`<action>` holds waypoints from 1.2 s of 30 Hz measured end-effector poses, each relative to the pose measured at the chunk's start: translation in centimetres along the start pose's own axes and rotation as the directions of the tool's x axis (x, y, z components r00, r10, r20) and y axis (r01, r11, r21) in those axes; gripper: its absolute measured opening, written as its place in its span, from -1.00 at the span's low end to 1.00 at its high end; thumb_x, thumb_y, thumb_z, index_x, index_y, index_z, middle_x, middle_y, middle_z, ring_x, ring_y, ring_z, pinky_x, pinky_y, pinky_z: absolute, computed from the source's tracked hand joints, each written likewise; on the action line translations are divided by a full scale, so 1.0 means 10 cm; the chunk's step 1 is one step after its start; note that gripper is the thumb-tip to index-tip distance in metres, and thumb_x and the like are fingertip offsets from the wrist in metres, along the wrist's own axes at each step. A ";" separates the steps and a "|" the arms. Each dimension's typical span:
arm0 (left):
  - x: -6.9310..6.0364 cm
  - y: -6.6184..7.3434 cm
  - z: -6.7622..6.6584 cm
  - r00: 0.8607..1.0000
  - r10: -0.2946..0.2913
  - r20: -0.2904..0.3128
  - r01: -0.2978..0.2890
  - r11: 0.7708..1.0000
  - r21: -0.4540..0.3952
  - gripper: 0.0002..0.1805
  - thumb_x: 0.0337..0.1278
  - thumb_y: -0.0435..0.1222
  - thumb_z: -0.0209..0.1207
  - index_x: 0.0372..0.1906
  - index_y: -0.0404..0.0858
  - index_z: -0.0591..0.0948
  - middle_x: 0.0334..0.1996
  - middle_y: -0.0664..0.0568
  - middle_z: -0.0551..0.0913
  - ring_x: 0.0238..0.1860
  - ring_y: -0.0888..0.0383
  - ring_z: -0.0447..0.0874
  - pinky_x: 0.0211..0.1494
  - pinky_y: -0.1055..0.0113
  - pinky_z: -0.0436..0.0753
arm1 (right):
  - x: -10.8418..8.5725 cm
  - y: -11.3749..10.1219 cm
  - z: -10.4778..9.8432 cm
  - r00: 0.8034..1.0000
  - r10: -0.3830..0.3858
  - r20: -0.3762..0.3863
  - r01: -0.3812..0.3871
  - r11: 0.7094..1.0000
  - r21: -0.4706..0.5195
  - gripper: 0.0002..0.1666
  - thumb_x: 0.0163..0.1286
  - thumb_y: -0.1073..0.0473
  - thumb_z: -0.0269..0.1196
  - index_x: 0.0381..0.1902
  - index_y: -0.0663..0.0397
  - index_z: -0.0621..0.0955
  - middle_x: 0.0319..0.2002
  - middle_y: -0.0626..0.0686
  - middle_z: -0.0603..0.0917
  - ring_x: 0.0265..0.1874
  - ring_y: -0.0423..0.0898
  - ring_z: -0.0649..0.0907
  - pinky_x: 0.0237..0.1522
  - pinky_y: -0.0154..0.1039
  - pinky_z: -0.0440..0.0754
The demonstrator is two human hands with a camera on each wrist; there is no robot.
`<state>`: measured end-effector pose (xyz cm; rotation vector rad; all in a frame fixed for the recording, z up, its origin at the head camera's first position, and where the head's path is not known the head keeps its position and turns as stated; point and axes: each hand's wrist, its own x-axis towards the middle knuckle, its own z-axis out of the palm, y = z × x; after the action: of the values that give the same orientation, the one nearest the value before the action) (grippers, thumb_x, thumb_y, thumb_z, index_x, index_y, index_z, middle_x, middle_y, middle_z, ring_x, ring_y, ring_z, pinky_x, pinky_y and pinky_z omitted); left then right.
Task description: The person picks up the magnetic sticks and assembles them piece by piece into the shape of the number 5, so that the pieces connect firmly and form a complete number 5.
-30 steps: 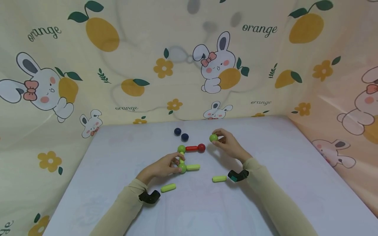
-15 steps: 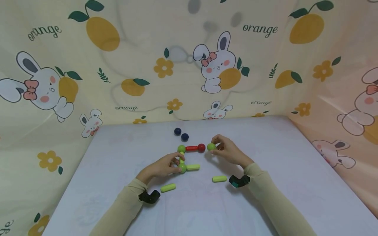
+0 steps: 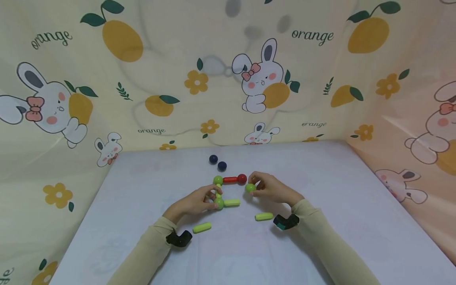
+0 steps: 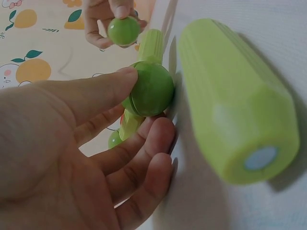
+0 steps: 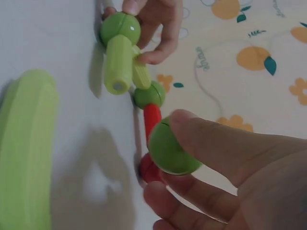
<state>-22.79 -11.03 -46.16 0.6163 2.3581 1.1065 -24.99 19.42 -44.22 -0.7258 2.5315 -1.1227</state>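
My left hand holds the near green ball of a joined toy shape, thumb on the ball. From that ball a light green rod points right, and another green rod runs back to the far green ball. A red rod links the far ball to a red ball. My right hand pinches a loose green ball between thumb and fingers. This ball is just right of and nearer than the red ball, apart from the joined pieces.
Two dark blue balls lie behind the joined shape. One loose green rod is near the left wrist, a pale disc in its end. Another loose rod lies by the right wrist. A printed cloth hangs behind the white table.
My right hand has brought its green ball nearer to me and slightly left, from behind the red ball's level to in front of it. The left hand keeps its place.
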 end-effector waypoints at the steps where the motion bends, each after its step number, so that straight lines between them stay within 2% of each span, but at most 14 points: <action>1: 0.00 0.00 0.00 1.000 -0.001 -0.002 0.001 1.000 0.005 -0.60 0.34 -0.30 0.26 0.21 -0.13 0.49 -0.03 -0.05 0.61 -0.25 0.13 0.51 -0.12 0.28 0.50 | 0.01 0.01 0.02 1.000 0.003 0.020 -0.003 1.000 -0.007 -0.67 0.33 0.22 0.40 -0.01 0.04 0.54 0.01 0.12 0.67 -0.17 -0.05 0.65 -0.04 -0.16 0.64; 9: -0.02 0.01 0.00 1.000 -0.016 -0.005 0.016 1.000 0.005 -0.60 0.33 -0.30 0.27 0.22 -0.12 0.49 -0.04 -0.05 0.62 -0.24 0.12 0.51 -0.11 0.28 0.50 | 0.04 0.03 0.14 0.989 0.029 0.146 -0.022 0.999 -0.048 -0.73 0.36 0.18 0.37 -0.04 0.00 0.56 -0.03 0.08 0.69 -0.16 -0.10 0.66 0.02 -0.11 0.65; 14: -0.01 0.00 -0.01 1.000 -0.016 -0.004 0.016 1.000 0.000 -0.60 0.34 -0.31 0.26 0.22 -0.12 0.49 -0.03 -0.05 0.62 -0.23 0.12 0.52 -0.09 0.29 0.50 | 0.03 0.01 0.18 0.986 0.018 0.167 -0.011 0.999 -0.043 -0.74 0.35 0.19 0.37 -0.05 0.03 0.57 -0.05 0.08 0.71 -0.15 -0.11 0.68 0.05 -0.10 0.68; 22: 0.00 0.01 0.00 1.000 -0.015 -0.007 0.015 1.000 0.001 -0.61 0.34 -0.31 0.25 0.21 -0.12 0.49 -0.02 -0.06 0.62 -0.25 0.13 0.52 -0.11 0.29 0.51 | 0.02 -0.02 0.21 0.984 0.031 0.177 -0.025 0.999 -0.034 -0.73 0.37 0.14 0.37 -0.02 -0.03 0.58 -0.06 0.06 0.69 -0.17 -0.11 0.66 -0.01 -0.13 0.65; 36: -0.02 0.02 -0.01 1.000 -0.007 0.000 0.007 1.000 0.002 -0.60 0.34 -0.30 0.26 0.22 -0.12 0.49 -0.02 -0.06 0.62 -0.24 0.12 0.52 -0.09 0.29 0.51 | 0.02 0.02 0.18 0.979 0.030 0.201 -0.024 0.999 -0.029 -0.66 0.38 0.11 0.37 0.08 -0.01 0.64 -0.02 0.04 0.72 -0.13 -0.11 0.70 0.04 -0.08 0.68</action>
<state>-22.67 -11.07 -45.96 0.6081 2.3597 1.1011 -24.37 18.32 -45.52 -0.7681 2.3824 -0.9567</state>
